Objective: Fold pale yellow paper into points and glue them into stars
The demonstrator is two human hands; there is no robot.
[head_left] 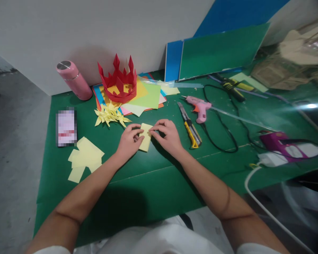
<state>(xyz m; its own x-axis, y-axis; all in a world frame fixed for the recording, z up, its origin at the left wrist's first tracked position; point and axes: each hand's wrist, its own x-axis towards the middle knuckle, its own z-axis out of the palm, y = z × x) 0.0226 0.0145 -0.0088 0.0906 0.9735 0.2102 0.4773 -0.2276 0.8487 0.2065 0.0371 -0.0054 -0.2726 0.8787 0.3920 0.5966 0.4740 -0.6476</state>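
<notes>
A small piece of pale yellow paper [145, 138], seemingly folded, is held between my two hands just above the green table. My left hand [130, 140] pinches its left side with thumb and fingers. On the paper's right edge, my right hand [166, 134] closes thumb and fingertips. Folded yellow paper stars [110, 113] lie in a heap just beyond my left hand. Loose yellow paper pieces [86, 155] are spread near my left forearm. Behind them a red folded paper crown [119, 88] stands on a stack of coloured sheets [151, 95].
Right of my hands lie a yellow utility knife [191, 130] and a pink glue gun [198, 107], its black cord looping rightward. A pink bottle [75, 81] and a blurred-out phone-like object [66, 127] are at left. A purple power strip [288, 146] sits far right.
</notes>
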